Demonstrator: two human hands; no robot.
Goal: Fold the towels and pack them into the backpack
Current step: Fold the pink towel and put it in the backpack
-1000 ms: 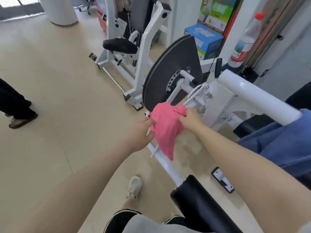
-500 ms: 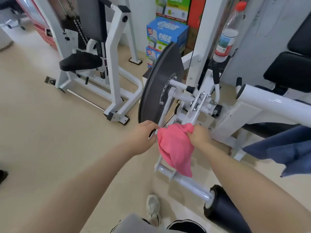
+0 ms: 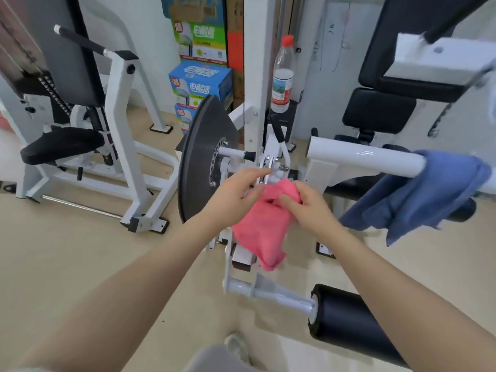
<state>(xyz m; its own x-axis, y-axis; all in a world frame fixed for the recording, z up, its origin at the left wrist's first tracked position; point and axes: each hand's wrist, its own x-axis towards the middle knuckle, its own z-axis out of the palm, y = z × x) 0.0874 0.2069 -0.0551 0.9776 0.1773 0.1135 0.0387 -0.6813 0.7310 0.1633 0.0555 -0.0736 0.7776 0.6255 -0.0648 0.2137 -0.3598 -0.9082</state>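
Note:
A pink towel (image 3: 261, 232) hangs bunched in front of me, over the white gym machine. My right hand (image 3: 306, 204) grips its upper right edge with curled fingers. My left hand (image 3: 236, 196) holds the upper left part, thumb against the cloth, fingers stretched toward the machine's pivot. A blue towel (image 3: 418, 194) is draped over the white bar (image 3: 365, 159) at the right. No backpack is in view.
A black weight plate (image 3: 198, 162) stands just left of my hands. A padded black roller (image 3: 349, 320) juts out low on the right. A water bottle (image 3: 281, 76) sits on the machine behind. Another white machine (image 3: 80, 135) fills the left; boxes (image 3: 200, 84) are stacked at the wall.
My view has swung right and up. Both hands have come closer together on the pink towel, gathering it nearer to me; the blue towel on the bar now shows fully.

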